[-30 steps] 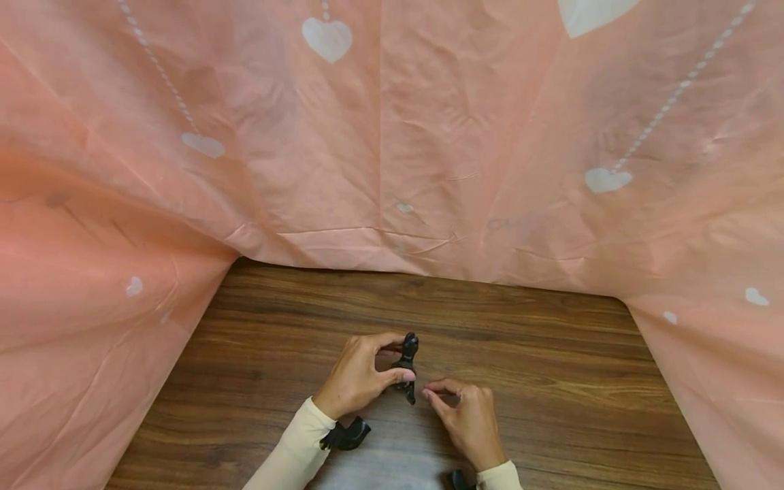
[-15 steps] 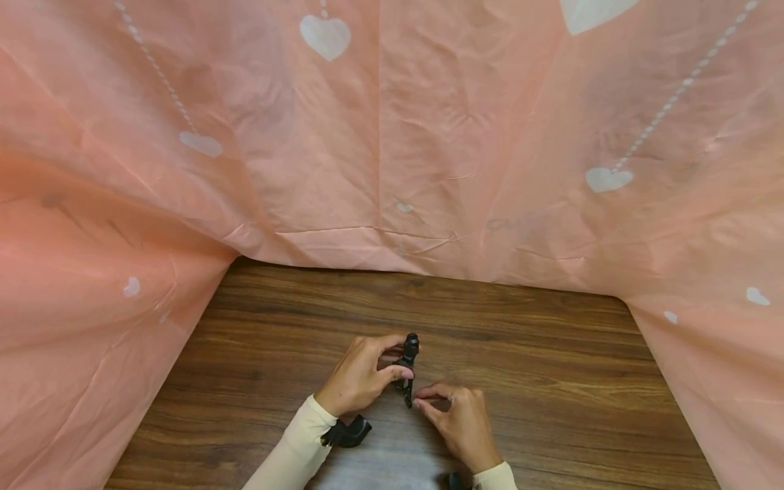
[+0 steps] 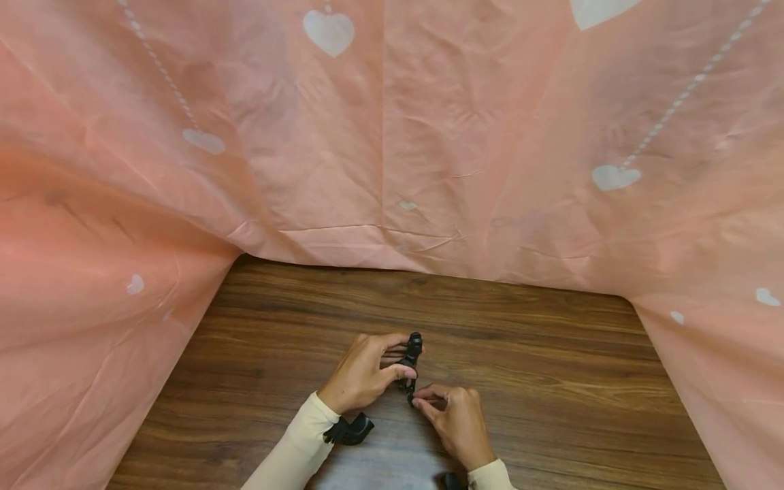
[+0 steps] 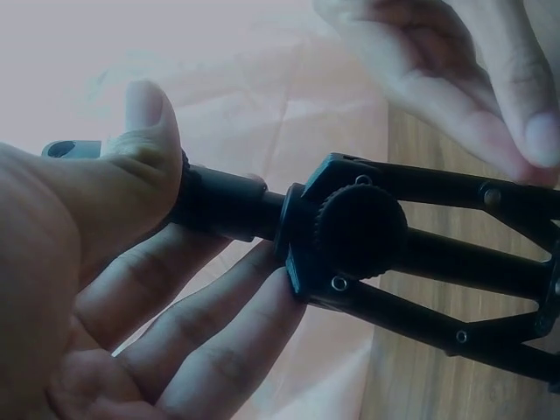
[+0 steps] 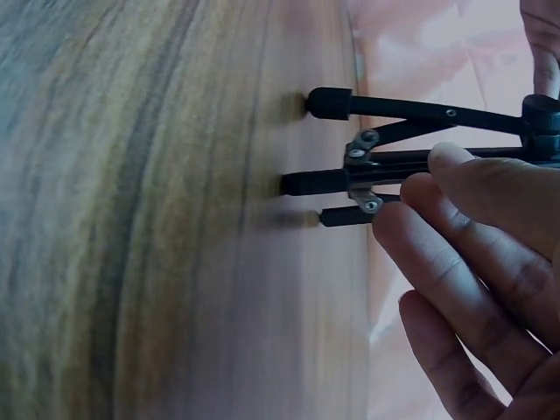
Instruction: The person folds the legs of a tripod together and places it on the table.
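A small black tripod [image 3: 414, 346] stands close over the table, its narrow legs pointing down. My left hand [image 3: 360, 373] grips its upper column between thumb and fingers. Just below that grip, the left wrist view shows a ribbed round knob [image 4: 360, 229] and the hinged leg tops. My right hand [image 3: 458, 416] has thumb and forefinger at the legs, pinching one leg near the metal braces [image 5: 357, 154]. In the right wrist view the legs are only slightly spread, and their rubber feet [image 5: 329, 103] point at the tabletop.
A brown wood-grain table [image 3: 551, 367] lies under both hands. Pink cloth [image 3: 429, 150] printed with white hearts hangs at the back and both sides. Black wrist-worn devices sit by the left cuff [image 3: 350, 430] and the right cuff [image 3: 490, 473].
My right hand has come left to the tripod's lower legs; one second ago its fingers were apart from them. My left hand keeps its grip, nearly in place.
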Demonstrator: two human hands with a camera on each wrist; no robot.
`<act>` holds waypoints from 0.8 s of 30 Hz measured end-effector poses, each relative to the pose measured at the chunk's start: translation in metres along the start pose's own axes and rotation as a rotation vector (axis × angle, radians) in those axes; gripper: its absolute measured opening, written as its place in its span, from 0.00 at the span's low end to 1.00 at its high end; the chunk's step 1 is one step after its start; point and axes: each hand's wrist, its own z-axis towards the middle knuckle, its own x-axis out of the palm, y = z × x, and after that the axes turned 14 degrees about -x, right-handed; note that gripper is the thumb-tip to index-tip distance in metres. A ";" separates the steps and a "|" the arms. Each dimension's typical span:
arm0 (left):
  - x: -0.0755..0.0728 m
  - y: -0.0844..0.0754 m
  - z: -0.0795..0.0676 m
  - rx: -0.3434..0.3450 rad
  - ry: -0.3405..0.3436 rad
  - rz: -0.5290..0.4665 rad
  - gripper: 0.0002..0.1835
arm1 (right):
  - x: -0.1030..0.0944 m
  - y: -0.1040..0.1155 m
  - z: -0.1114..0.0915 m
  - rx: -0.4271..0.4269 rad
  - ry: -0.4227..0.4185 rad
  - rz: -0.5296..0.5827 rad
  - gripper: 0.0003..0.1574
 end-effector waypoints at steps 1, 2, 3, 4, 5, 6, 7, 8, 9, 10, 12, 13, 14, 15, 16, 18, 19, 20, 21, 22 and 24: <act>0.000 0.000 0.000 0.002 0.003 -0.006 0.27 | 0.001 0.000 0.000 0.007 0.003 0.008 0.09; 0.000 0.000 0.000 0.005 0.005 -0.011 0.27 | 0.001 -0.001 0.000 0.016 0.006 0.017 0.09; 0.000 0.001 0.001 0.006 0.013 -0.020 0.27 | 0.002 -0.002 -0.001 0.019 0.007 0.019 0.09; 0.000 0.001 0.001 0.008 0.019 -0.026 0.26 | 0.003 -0.002 -0.001 0.028 0.007 0.025 0.09; 0.000 0.001 0.001 0.010 0.024 -0.033 0.26 | 0.004 -0.003 -0.001 0.034 0.006 0.026 0.09; 0.000 0.001 0.001 0.009 0.030 -0.040 0.25 | 0.005 -0.004 -0.002 0.038 0.002 0.024 0.10; 0.000 0.001 0.002 0.012 0.035 -0.047 0.25 | 0.006 -0.005 -0.002 0.043 -0.003 0.021 0.11; 0.000 0.002 0.002 0.016 0.036 -0.048 0.24 | 0.007 -0.006 -0.002 0.049 -0.007 0.017 0.12; 0.000 0.002 0.002 0.017 0.037 -0.052 0.24 | 0.008 -0.007 -0.002 0.054 -0.010 0.010 0.12; 0.000 0.002 0.002 0.021 0.036 -0.054 0.24 | 0.009 -0.008 -0.003 0.064 -0.011 0.005 0.13; 0.001 0.002 0.002 0.025 0.035 -0.056 0.24 | 0.010 -0.009 -0.003 0.076 -0.016 -0.010 0.14; 0.001 0.002 0.002 0.025 0.035 -0.058 0.24 | 0.011 -0.010 -0.003 0.085 -0.016 -0.013 0.14; 0.001 0.002 0.002 0.023 0.036 -0.060 0.25 | 0.011 -0.010 -0.003 0.090 -0.017 -0.013 0.14; 0.001 0.001 0.002 0.021 0.040 -0.067 0.25 | 0.011 -0.010 -0.003 0.096 -0.018 -0.015 0.14; 0.001 0.002 0.002 0.022 0.043 -0.071 0.25 | 0.012 -0.011 -0.003 0.101 -0.018 -0.014 0.15; 0.001 0.002 0.002 0.023 0.046 -0.070 0.26 | 0.012 -0.010 -0.003 0.104 -0.025 -0.001 0.14; 0.000 0.002 0.002 0.022 0.046 -0.066 0.26 | 0.013 -0.010 -0.003 0.103 -0.028 0.005 0.14; 0.000 0.002 0.002 0.024 0.046 -0.058 0.26 | 0.013 -0.010 -0.003 0.101 -0.033 0.010 0.14; -0.001 0.002 0.002 0.027 0.044 -0.051 0.26 | 0.014 -0.010 -0.003 0.099 -0.034 0.013 0.14; -0.001 0.002 0.002 0.029 0.043 -0.045 0.25 | 0.014 -0.010 -0.003 0.097 -0.035 0.019 0.14; -0.003 0.002 0.002 0.032 0.040 -0.035 0.24 | 0.016 -0.010 -0.002 0.092 -0.037 0.025 0.13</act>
